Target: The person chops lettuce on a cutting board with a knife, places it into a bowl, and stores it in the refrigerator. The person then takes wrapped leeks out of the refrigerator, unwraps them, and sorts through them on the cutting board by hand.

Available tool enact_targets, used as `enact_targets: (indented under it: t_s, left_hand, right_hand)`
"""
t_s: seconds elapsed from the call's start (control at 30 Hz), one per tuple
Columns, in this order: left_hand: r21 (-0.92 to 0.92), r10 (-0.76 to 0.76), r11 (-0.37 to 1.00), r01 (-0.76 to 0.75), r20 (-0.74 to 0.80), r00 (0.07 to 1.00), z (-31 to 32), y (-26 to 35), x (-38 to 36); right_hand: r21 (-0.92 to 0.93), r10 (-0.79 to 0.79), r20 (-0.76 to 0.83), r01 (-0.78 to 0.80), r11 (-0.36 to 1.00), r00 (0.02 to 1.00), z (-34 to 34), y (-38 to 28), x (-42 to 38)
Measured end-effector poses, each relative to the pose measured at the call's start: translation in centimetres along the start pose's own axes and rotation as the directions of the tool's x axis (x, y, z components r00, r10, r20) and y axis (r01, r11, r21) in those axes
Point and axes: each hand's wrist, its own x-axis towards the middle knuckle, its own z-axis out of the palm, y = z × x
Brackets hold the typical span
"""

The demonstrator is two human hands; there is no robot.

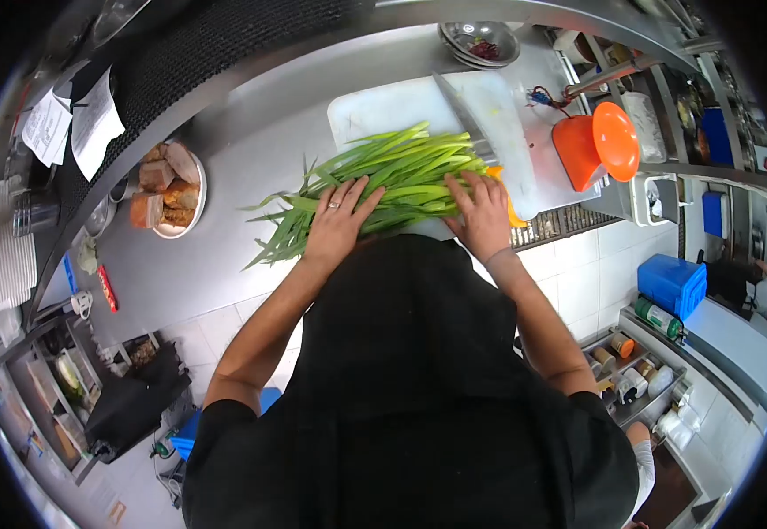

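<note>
A long bundle of green chives [383,172] lies across the near edge of a white cutting board [401,106] on the steel counter. My left hand [339,216], with a ring on one finger, rests flat on the leafy end of the bundle, fingers spread. My right hand [480,212] presses flat on the other end, fingers apart. A large cleaver [464,115] lies on the board just beyond the chives, and neither hand touches it.
A bowl of brown fried blocks [167,194] stands at the left on the counter. Stacked metal bowls [480,42] sit at the far edge. An orange plastic container [595,145] stands right of the board. A blue bin [673,284] stands on the tiled floor.
</note>
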Motion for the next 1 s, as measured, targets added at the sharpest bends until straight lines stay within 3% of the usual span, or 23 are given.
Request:
enact_targets:
  t_s: [0.07,0.1,0.23,0.37,0.57,0.67,0.83,1.0]
  left_hand:
    - [-0.267,-0.089,0.957,0.116,0.113,0.990,-2.7,0.7,0.6]
    - [-0.388,-0.127,0.903,0.184,0.168,0.978,-4.0,1.0,1.2]
    - [-0.338,-0.145,0.919,0.203,0.188,0.971,-4.7,-0.3,3.7]
    - [-0.225,-0.266,0.930,0.292,0.138,0.954,-4.3,-2.1,6.5]
    - [-0.220,-0.377,0.899,0.378,0.046,0.925,-4.3,1.0,4.3]
    - [-0.348,-0.369,0.854,0.387,0.118,0.922,-4.6,2.9,2.3]
    - [-0.337,-0.313,0.881,0.332,0.110,0.943,-3.7,3.6,0.6]
    - [-0.399,-0.344,0.865,0.304,-0.030,0.939,-5.1,3.0,0.6]
  right_hand:
    - [0.015,-0.060,-0.029,0.061,0.998,0.998,-1.1,-0.1,1.8]
    - [-0.017,-0.094,0.053,0.095,0.995,0.994,-1.5,0.0,2.9]
    - [-0.076,-0.262,0.256,0.290,0.954,0.930,-0.5,1.2,7.6]
    - [-0.035,-0.329,0.150,0.337,0.941,0.932,2.0,3.3,11.6]
    - [-0.022,-0.328,0.182,0.337,0.941,0.927,0.2,2.9,10.3]
    - [0.043,-0.305,0.223,0.303,0.952,0.926,-0.1,3.3,7.1]
    - [0.086,-0.319,0.227,0.307,0.948,0.920,0.3,3.6,4.7]
    - [0.248,-0.323,0.109,0.289,0.925,0.940,-1.0,3.6,5.1]
